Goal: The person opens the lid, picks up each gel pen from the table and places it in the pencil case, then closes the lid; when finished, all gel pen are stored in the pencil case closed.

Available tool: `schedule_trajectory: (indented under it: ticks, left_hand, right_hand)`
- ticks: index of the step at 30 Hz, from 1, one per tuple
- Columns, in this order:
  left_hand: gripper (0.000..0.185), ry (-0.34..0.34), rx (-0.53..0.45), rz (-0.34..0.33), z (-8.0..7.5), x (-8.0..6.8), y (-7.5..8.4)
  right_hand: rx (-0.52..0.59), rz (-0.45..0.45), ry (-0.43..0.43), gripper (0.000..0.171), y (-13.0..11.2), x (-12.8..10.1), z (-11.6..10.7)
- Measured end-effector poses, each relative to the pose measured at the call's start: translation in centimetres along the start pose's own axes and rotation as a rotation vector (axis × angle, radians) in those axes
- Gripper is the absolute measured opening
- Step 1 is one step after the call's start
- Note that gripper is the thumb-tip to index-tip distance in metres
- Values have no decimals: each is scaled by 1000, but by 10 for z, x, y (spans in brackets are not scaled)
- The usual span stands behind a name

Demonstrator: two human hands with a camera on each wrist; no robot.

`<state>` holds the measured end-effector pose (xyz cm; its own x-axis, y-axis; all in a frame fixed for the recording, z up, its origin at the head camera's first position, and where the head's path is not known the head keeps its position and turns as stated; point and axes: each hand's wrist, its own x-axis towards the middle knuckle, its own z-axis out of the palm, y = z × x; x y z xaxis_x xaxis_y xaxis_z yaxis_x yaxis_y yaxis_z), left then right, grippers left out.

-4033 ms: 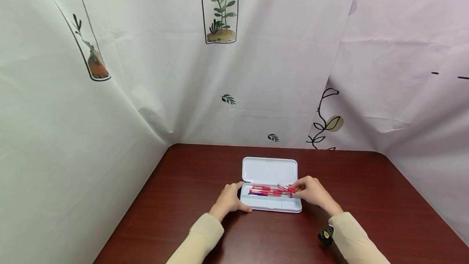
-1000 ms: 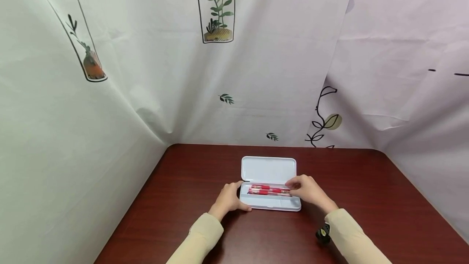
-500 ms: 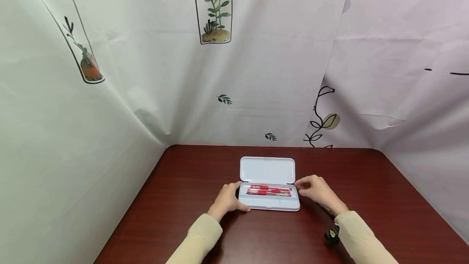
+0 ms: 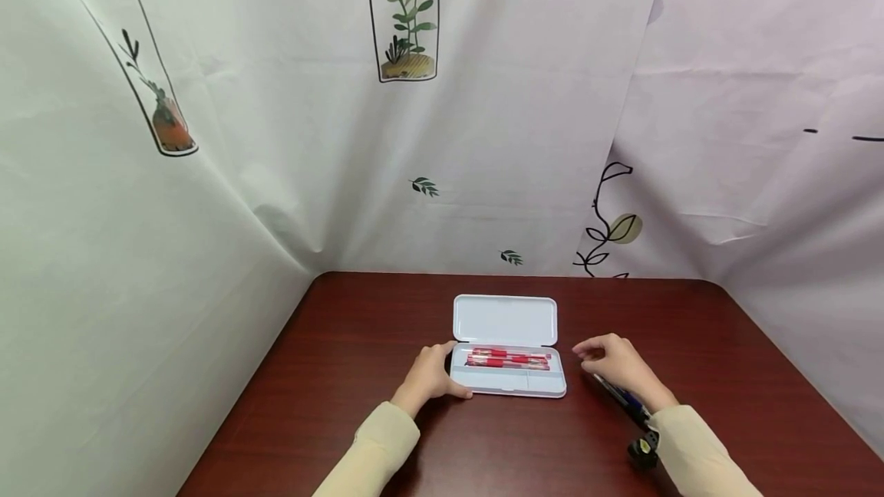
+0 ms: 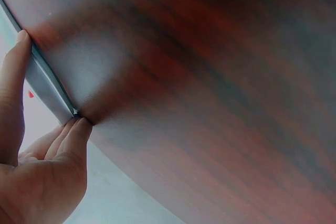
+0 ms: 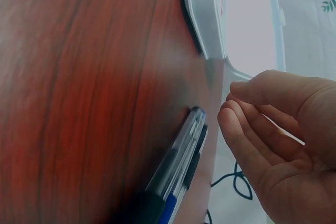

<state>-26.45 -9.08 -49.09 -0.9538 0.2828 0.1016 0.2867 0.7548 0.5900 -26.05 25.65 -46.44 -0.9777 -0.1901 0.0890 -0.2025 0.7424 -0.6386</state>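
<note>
An opened white pencil case lies on the table, its lid tipped back. Several red pens lie side by side in its rear compartment. My left hand grips the case's left end, thumb at the front edge and fingers at the rear corner; the left wrist view shows the thumb and fingertips on the case's rim. To the right of the case, my right hand hovers with loosely bent fingers, holding nothing. Below it, dark and blue pens lie on the table, partly hidden by the forearm in the head view.
The dark red wooden table has rounded far corners. A pale curtain printed with plants hangs behind and at the sides. A black device is strapped at the right wrist.
Four seconds ago my right hand held a red pen over the case; the red pens now lie inside. That hand has withdrawn to the right, uncovering pens on the table. The left hand stayed.
</note>
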Motion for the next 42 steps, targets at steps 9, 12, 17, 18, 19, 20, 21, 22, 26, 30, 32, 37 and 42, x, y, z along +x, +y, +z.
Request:
schedule_trajectory:
  ticks: [9, 12, 17, 18, 19, 20, 21, 22, 26, 30, 32, 37, 42]
  left_hand:
    - [88, 3, 2, 4, 1, 1, 0]
    - [88, 3, 0, 3, 1, 0, 0]
    - [89, 2, -1, 0, 1, -1, 0]
    - [88, 0, -2, -1, 1, -1, 0]
    - [88, -1, -5, -2, 1, -1, 0]
    - [88, -1, -7, -1, 1, -1, 0]
    - [88, -1, -8, -1, 1, -1, 0]
    - [88, -1, -8, -2, 1, -1, 0]
    - [87, 5, -3, 3, 0, 0, 0]
    - [87, 6, 2, 4, -1, 0, 1]
    - [88, 5, 4, 3, -1, 0, 1]
    - [88, 2, 2, -4, -1, 1, 1]
    - [88, 0, -3, -10, 1, 3, -1]
  right_hand:
    - [-26, -13, 24, 21, 10, -6, -9]
    - [-25, -2, 20, 21, 15, -9, -11]
    - [-2, 12, 20, 23, 21, -15, -14]
    - [6, 21, 21, 23, 22, -16, -15]
    - [6, 22, 20, 23, 23, -17, -16]
    - [8, 35, 21, 23, 23, -18, -17]
    - [13, 43, 20, 23, 24, -19, -17]
    - [12, 49, 19, 23, 24, -20, -18]
    - [10, 62, 10, 24, 27, -21, -20]
    - [-2, 71, -4, 23, 31, -22, -21]
    - [-7, 73, -13, 22, 33, -24, -21]
    - [-9, 84, -33, 22, 34, -25, -21]
    - [-83, 72, -48, 23, 34, -23, -21]
